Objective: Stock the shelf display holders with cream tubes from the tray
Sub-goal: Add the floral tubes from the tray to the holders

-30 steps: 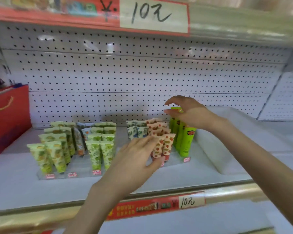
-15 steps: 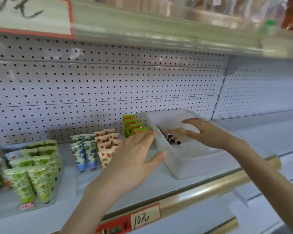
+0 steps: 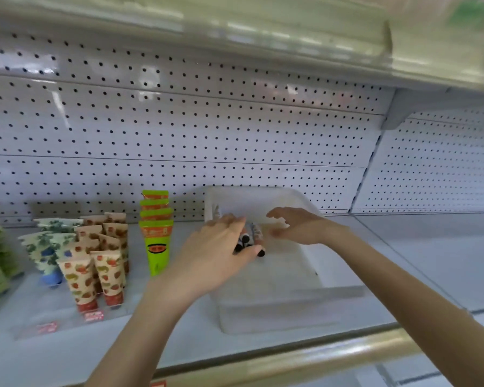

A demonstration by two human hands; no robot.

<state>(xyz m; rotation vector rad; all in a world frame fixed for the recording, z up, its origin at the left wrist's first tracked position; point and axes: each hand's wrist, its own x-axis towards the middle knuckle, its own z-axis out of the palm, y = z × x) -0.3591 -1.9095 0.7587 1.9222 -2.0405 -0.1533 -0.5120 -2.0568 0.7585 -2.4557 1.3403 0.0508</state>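
The left hand [image 3: 215, 255] is lying over the cream tubes [image 3: 256, 233] in the tray [image 3: 277, 311], its fingers [image 3: 229, 223] covering them; I cannot tell whether they are gripping. Just beyond those fingertips, the right hand [image 3: 299, 227] is hovering loosely spread, holding nothing.

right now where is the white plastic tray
The white plastic tray sits centre-right in the head view, on the grey shelf, just right of the upright green tubes.
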